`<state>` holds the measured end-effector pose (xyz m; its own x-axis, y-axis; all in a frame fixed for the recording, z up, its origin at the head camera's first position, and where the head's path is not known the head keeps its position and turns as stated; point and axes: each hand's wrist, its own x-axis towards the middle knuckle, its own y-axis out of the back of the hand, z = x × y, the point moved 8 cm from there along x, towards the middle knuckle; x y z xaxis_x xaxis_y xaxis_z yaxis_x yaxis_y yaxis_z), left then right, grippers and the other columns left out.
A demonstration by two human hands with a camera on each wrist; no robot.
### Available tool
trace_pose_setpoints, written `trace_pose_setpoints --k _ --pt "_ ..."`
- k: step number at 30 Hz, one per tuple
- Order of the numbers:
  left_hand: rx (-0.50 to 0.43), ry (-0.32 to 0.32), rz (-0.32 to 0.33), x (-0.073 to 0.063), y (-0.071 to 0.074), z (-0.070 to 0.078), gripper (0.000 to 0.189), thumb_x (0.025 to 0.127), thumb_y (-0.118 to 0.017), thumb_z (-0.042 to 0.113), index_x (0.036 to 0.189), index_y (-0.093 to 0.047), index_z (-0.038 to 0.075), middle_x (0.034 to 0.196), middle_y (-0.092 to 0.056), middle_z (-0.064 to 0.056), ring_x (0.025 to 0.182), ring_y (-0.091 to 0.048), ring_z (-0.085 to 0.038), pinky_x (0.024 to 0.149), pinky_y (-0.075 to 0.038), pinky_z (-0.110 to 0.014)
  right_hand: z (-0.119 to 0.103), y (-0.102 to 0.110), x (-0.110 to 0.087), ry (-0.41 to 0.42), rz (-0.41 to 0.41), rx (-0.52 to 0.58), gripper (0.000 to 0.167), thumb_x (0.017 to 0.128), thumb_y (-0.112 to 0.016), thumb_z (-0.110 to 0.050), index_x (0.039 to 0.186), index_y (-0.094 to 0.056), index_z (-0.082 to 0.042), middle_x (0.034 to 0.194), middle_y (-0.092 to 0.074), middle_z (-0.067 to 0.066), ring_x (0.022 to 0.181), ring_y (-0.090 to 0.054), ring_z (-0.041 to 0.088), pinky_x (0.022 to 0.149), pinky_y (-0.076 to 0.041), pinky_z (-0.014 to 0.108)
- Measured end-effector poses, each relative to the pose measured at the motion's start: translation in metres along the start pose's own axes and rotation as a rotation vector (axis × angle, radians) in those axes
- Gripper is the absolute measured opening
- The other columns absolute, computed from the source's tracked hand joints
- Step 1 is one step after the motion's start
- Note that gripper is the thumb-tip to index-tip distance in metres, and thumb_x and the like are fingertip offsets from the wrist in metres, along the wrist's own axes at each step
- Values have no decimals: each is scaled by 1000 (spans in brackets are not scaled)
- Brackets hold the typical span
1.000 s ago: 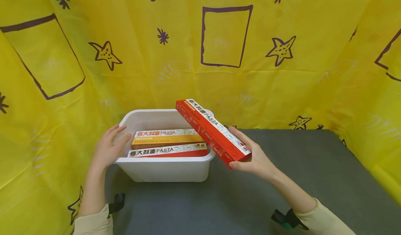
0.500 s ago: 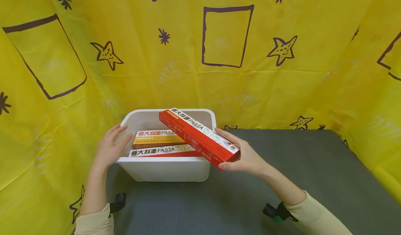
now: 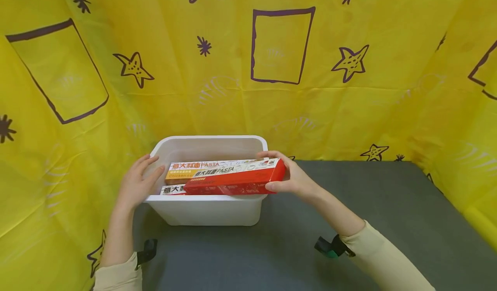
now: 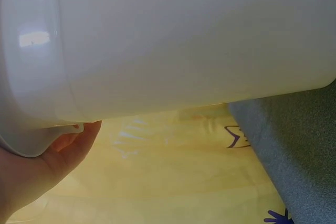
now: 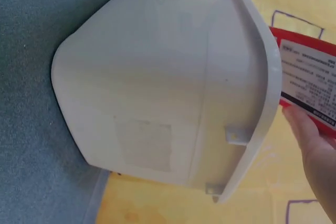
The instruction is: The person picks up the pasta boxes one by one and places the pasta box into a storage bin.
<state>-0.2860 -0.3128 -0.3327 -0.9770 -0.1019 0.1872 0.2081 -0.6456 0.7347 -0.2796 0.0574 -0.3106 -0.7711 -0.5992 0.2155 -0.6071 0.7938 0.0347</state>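
Note:
A white plastic tub (image 3: 209,213) stands on the dark table with pasta boxes lying in it. My left hand (image 3: 136,181) holds the tub's left end at the rim; in the left wrist view its fingers (image 4: 79,145) curl under the rim's lip. My right hand (image 3: 295,179) grips the right end of a red and white pasta box (image 3: 237,181), thumb on the near side. This box lies crosswise over the tub's opening, its right end past the rim. It covers much of a yellow chicken curry pasta box (image 3: 178,176) and a white-topped pasta box (image 3: 171,190).
The dark grey table (image 3: 372,213) extends to the right and in front of the tub. A yellow patterned cloth (image 3: 217,97) hangs behind and on both sides. Black wrist mounts (image 3: 146,251) sit on both forearms.
My right hand has brought the red pasta box leftward and down over the tub, turning it from a steep slant to nearly level. The left hand stays at the rim.

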Motion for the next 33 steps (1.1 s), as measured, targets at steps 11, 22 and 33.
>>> trace_pose_setpoints --k 11,22,33 --pt "-7 -40 24 1 3 6 61 100 -51 41 142 -44 -3 152 -28 -29 136 -23 -54 103 -18 -73 2 -1 16 -26 -62 7 65 80 -74 -23 138 -47 -6 134 -55 12 116 -54 31 87 -54 42" --pt "-1 -45 30 0 3 5 61 100 -50 42 142 -45 -3 152 -29 -28 135 -24 -54 102 -19 -74 5 -7 35 -3 -112 -91 70 83 -74 -13 146 -44 -15 138 -50 13 115 -58 31 96 -49 46" --pt "-19 -17 15 0 -1 7 63 99 -49 43 144 -44 0 154 -27 -26 137 -22 -53 102 -18 -75 -3 -7 21 165 56 -611 64 86 -74 -27 145 -47 -26 155 -32 -6 144 -23 17 107 -27 63"
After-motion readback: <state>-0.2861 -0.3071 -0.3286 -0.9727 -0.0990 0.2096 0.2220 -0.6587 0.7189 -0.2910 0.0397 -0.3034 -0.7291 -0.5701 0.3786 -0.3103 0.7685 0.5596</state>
